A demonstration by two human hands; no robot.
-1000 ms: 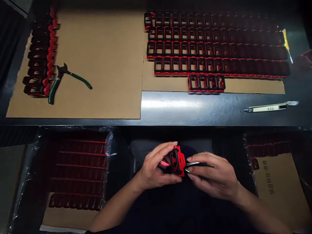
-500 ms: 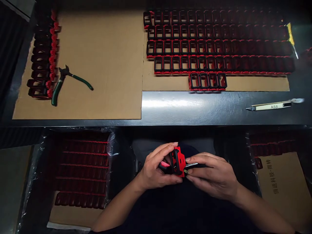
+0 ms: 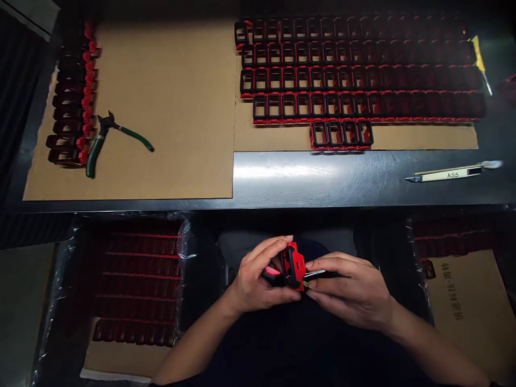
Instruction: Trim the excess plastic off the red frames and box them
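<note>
In front of my body, below the table edge, my left hand (image 3: 255, 279) is wrapped around a red and black plastic frame (image 3: 299, 264). The frame is tilted, with its red side turned towards my right hand. My right hand (image 3: 352, 290) pinches a slim tool (image 3: 315, 273) with a shiny metal part, held against or close to that red side. Its kind is mostly hidden by the fingers, and a small yellowish bit shows near the fingertips. I cannot tell whether the tool's end is inside the frame.
Rows of similar frames (image 3: 289, 106) stand on cardboard (image 3: 423, 137) at the back right. Green-handled cutting pliers (image 3: 93, 156) lie beside another column of frames (image 3: 64, 127). A craft knife (image 3: 447, 175) and a yellow-handled tool (image 3: 478, 54) lie right. Plastic-lined bins (image 3: 181, 242) hold more parts.
The camera view has shifted very slightly. Both hands keep their hold, and the frame has turned a little in my left hand.
</note>
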